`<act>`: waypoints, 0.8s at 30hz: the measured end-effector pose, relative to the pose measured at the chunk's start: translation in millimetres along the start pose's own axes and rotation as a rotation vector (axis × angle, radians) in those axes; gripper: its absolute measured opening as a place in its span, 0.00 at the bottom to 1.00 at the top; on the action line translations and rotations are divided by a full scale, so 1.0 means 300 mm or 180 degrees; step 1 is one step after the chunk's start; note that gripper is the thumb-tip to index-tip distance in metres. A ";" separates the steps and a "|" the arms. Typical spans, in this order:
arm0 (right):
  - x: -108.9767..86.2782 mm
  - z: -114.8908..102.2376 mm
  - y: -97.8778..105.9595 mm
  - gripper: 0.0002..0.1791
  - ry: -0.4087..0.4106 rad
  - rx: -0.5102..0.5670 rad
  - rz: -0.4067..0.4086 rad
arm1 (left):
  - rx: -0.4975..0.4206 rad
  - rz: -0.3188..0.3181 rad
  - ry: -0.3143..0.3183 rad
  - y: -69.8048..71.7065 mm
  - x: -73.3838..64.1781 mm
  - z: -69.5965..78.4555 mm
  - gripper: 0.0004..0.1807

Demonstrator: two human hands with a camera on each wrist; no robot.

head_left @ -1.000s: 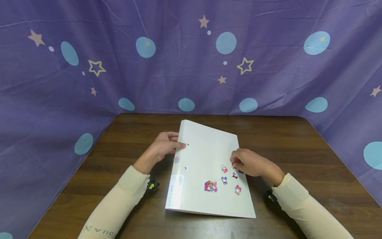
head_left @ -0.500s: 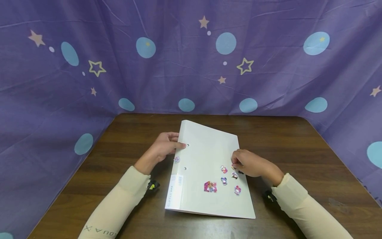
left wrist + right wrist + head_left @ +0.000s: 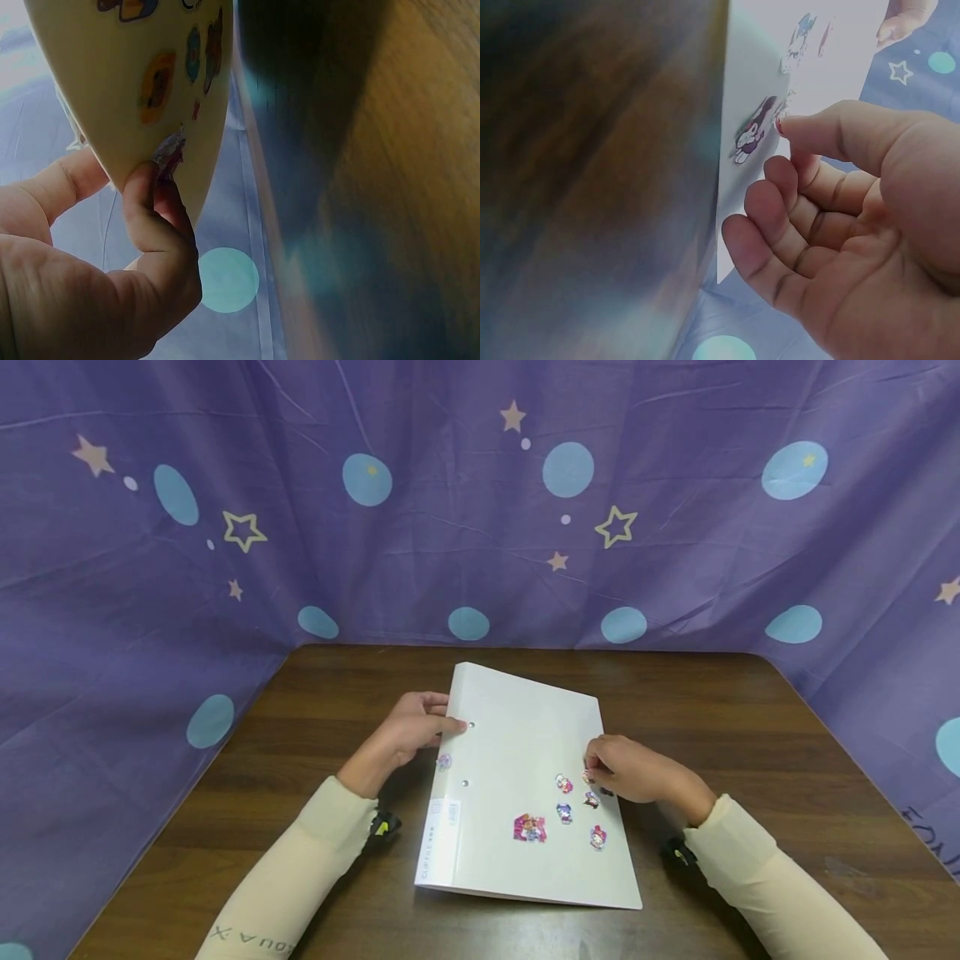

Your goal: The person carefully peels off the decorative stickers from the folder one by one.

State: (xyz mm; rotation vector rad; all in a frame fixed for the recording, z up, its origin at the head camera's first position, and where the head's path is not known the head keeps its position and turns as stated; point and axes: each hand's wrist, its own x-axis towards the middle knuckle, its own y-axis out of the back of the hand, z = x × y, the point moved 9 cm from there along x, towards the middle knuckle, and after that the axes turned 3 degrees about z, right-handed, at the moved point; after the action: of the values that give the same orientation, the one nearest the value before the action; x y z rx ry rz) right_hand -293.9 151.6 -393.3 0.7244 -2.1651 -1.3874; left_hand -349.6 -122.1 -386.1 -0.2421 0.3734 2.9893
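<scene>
A white file folder [image 3: 517, 752] stands tilted on the table, its cover dotted with small cartoon stickers. My left hand [image 3: 408, 727] grips its left spine edge, thumb on the front near a metal rivet [image 3: 472, 725]. In the left wrist view, the fingers curl round the other side, which also bears several stickers, including an orange one [image 3: 157, 86]. At the folder's right edge my right hand [image 3: 626, 768] pinches a small sticker [image 3: 781, 111] against the cover with thumb and index finger. A dark rabbit-like sticker [image 3: 754, 135] is beside those fingertips. The largest sticker, pink [image 3: 529, 828], sits lower down.
The folder is on a brown wooden table [image 3: 360, 668]. Purple cloth [image 3: 450, 568] with stars and blue circles hangs behind and at both sides. A label strip [image 3: 437, 842] covers the lower spine. A clear scrap [image 3: 847, 868] lies on the table at right.
Both hands keep their hold, with the right one shifting very slightly to the right. At the far right the purple cloth has shifted, and dark lettering shows at the table's edge.
</scene>
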 end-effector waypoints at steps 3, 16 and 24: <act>-0.003 -0.003 0.009 0.09 0.0033 -0.0002 0.0021 | 0.0017 -0.0004 -0.0001 0.001 -0.001 -0.001 0.29; -0.016 0.006 0.036 0.09 -0.0039 0.0042 0.0025 | 0.0012 0.0013 -0.0003 -0.002 -0.001 -0.006 0.28; -0.021 0.008 0.052 0.09 -0.0009 -0.0109 0.0023 | 0.0031 0.0038 0.0023 -0.003 0.000 -0.007 0.28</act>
State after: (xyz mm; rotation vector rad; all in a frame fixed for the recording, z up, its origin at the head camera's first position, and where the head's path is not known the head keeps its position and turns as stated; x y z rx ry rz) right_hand -293.5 162.6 -380.6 0.7016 -2.1386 -1.4191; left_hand -349.2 -121.6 -388.3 -0.2507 0.3916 2.9984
